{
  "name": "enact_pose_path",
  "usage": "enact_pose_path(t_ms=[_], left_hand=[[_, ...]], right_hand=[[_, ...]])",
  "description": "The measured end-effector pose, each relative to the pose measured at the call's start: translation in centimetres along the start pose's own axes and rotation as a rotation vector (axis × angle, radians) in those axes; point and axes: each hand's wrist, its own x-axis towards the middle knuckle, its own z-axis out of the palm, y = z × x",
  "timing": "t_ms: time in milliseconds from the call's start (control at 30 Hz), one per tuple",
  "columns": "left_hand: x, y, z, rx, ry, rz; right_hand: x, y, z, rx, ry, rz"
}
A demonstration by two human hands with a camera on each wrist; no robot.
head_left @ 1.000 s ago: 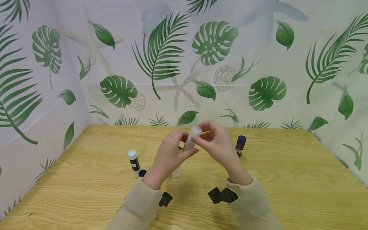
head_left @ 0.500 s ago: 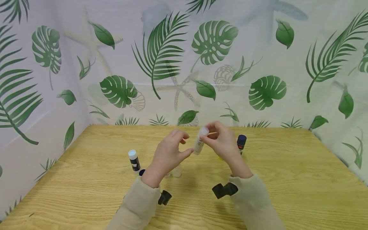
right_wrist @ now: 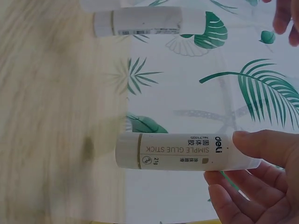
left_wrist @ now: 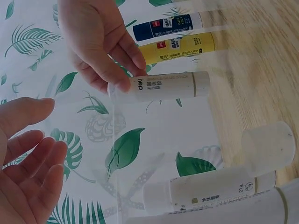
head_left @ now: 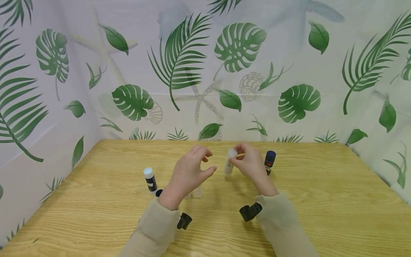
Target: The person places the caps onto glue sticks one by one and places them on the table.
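My right hand (head_left: 253, 165) pinches the capped end of a white glue stick (head_left: 229, 166), which stands upright at or just over the table; contact cannot be told. In the right wrist view the thumb and fingers of the right hand (right_wrist: 261, 172) grip the white glue stick (right_wrist: 177, 151) by its cap end. Left of it, my left hand (head_left: 189, 171) hovers with fingers loosely bent and nothing between them. The left wrist view shows the left hand (left_wrist: 28, 154) apart from the white glue stick (left_wrist: 163, 86).
A navy-capped glue stick (head_left: 269, 162) stands behind the right hand, beside a yellow one (left_wrist: 180, 48). At the left are a white-capped dark stick (head_left: 150, 179) and a navy cap (head_left: 158, 192). A translucent cap (head_left: 197, 193) lies by the left wrist, near another white stick (left_wrist: 210, 191).
My left hand has let go of the white glue stick. The right hand has carried it to the right and lower, and it now stands more upright.
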Motion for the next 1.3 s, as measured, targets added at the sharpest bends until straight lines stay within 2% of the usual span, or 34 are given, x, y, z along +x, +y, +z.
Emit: enact_pose_path(t_ms=[267,667,933,1300], left_hand=[[0.0,0.0,0.0,0.012,-0.003,0.004],[0.0,0.0,0.0,0.021,-0.021,-0.001],[0.0,-0.1,0.0,0.029,-0.026,-0.004],[-0.1,-0.2,-0.1,0.039,-0.018,0.008]], right_hand=[[0.4,0.9,0.7,-0.04,-0.02,0.042],[0.5,1.6,1.2,-0.041,-0.017,0.089],[0.5,1.8,1.6,-0.051,0.01,0.073],[0.5,1.7,1.7,-0.053,-0.007,0.063]])
